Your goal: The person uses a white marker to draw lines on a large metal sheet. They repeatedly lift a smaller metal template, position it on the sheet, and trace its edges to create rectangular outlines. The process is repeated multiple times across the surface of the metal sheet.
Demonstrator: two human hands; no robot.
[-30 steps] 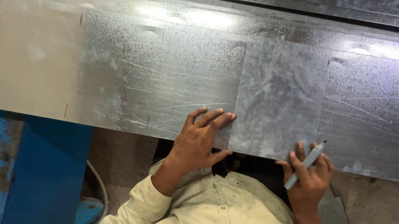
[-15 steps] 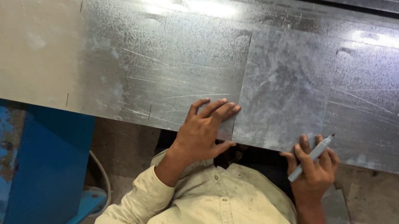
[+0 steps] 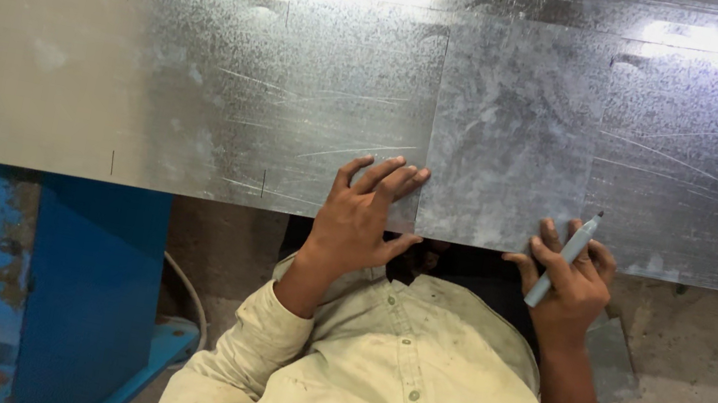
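I'm seeing the left hand (image 3: 362, 222) pressing flat, fingers spread, on the galvanized metal sheet (image 3: 299, 93); the right hand (image 3: 570, 278), alongside at the sheet's near edge, is pinching a grey marker (image 3: 562, 259).

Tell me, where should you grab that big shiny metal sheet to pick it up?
Best by its near long edge, coming from below it. That edge hangs past its support, so fingers could likely curl under. The left hand lies flat on the metal sheet; the right hand holds a marker.
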